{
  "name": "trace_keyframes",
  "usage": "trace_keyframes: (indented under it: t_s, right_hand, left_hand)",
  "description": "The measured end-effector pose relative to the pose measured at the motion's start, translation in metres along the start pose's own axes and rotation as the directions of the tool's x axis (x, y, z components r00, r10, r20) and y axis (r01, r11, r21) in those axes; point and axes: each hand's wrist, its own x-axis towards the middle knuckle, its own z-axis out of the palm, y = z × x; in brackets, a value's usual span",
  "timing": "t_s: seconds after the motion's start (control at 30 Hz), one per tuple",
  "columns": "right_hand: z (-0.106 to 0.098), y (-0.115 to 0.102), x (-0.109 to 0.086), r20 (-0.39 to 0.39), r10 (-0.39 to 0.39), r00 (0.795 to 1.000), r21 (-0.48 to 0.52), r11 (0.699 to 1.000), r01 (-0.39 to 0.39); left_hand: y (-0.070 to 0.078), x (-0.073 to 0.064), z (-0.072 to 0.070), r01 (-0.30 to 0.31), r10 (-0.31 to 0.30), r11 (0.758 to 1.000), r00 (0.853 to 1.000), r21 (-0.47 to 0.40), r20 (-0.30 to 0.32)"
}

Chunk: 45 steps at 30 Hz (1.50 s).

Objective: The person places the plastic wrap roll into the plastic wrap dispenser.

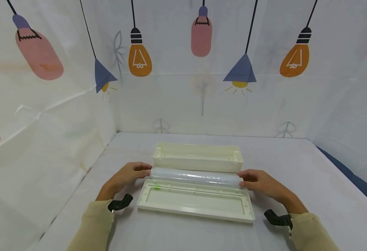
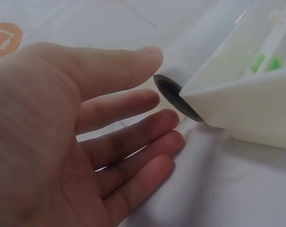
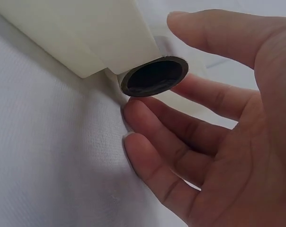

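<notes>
A roll of clear plastic wrap (image 1: pixel 196 176) lies crosswise between a cream plastic box (image 1: pixel 197 164) behind it and a shallow cream lid (image 1: pixel 196 204) in front. My left hand (image 1: pixel 130 177) is at the roll's left end, its thumb beside the dark tube opening (image 2: pixel 170 92) and its fingers loosely extended. At the other end, my right hand (image 1: pixel 260 183) has thumb and fingers spread around the tube's open end (image 3: pixel 155 76). Along the lid's far side runs a thin rail (image 1: pixel 194 190) with a small green slider (image 1: pixel 156 187) near its left end.
Everything lies on a white-covered table (image 1: pixel 199 237). Behind and at the sides hang white sheets (image 1: pixel 171 101) printed with lamps and bulbs. A dark blue strip (image 1: pixel 353 174) shows beyond the table's right edge. Black wrist mounts (image 1: pixel 120 203) sit over beige sleeves.
</notes>
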Motion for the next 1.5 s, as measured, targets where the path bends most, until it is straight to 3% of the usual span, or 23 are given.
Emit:
trace_keyframes:
  t_s: [0.53, 0.77, 1.0, 1.27, 1.5]
  right_hand:
    - [0.006, -0.001, 0.0, 0.0, -0.035, 0.999, 0.036, 0.999, 0.035]
    - [0.006, -0.003, -0.002, -0.009, -0.082, 0.997, 0.04, 0.996, 0.083]
    - [0.009, -0.003, -0.001, 0.001, -0.054, 0.999, 0.052, 0.997, 0.053]
    - [0.011, -0.006, 0.0, -0.002, -0.106, 0.994, 0.027, 0.994, 0.106]
    - [0.013, -0.01, -0.001, -0.018, -0.09, 0.996, 0.027, 0.996, 0.091]
  left_hand:
    - [0.004, 0.001, 0.008, -0.017, 0.018, 1.0, 0.998, 0.017, -0.058]
    - [0.005, 0.004, 0.008, -0.068, 0.07, 0.997, 0.996, 0.04, -0.049]
    - [0.001, 0.003, 0.01, -0.01, 0.015, 0.997, 0.998, 0.079, -0.062]
    - [0.001, 0.008, 0.012, -0.048, 0.054, 0.99, 0.998, 0.132, -0.04]
    - [-0.003, 0.009, 0.013, -0.064, 0.068, 0.988, 0.997, 0.14, -0.028]
